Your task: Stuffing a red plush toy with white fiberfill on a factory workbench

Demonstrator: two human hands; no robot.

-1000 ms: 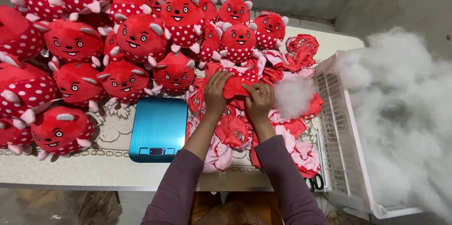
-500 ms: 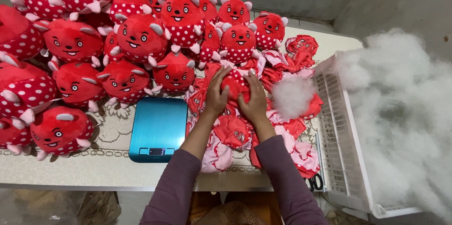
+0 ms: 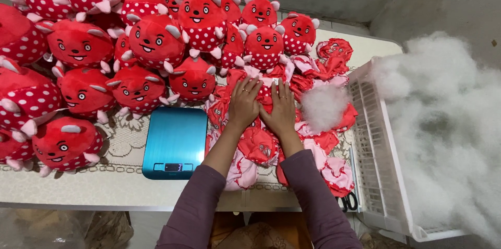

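Two hands side by side on a red plush skin: left hand and right hand, palms down, fingers spread forward, thumbs nearly touching. They press on the red plush skin, which sits on top of a heap of unstuffed red-and-pink skins at centre of the worktop. Can't tell if either hand actually pinches the fabric or just presses flat; the fingers hide the contact.

Blue kitchen scale lies at 9 o'clock from the hands, just beside the heap, its pan bare and its display lit. Stuffed red plush toys, with white polka dots and small pale horns, are piled from 9 to 12 o'clock, covering the far left of the worktop. Loose wad of white stuffing rests on the heap at 3 o'clock, near the right hand but apart from it. White slatted crate is further out at 3 o'clock, at the worktop edge, with a big mass of white fibrefill beyond it. Scissor handles peek out at 5 o'clock by the crate. Both sleeves are dull purple.
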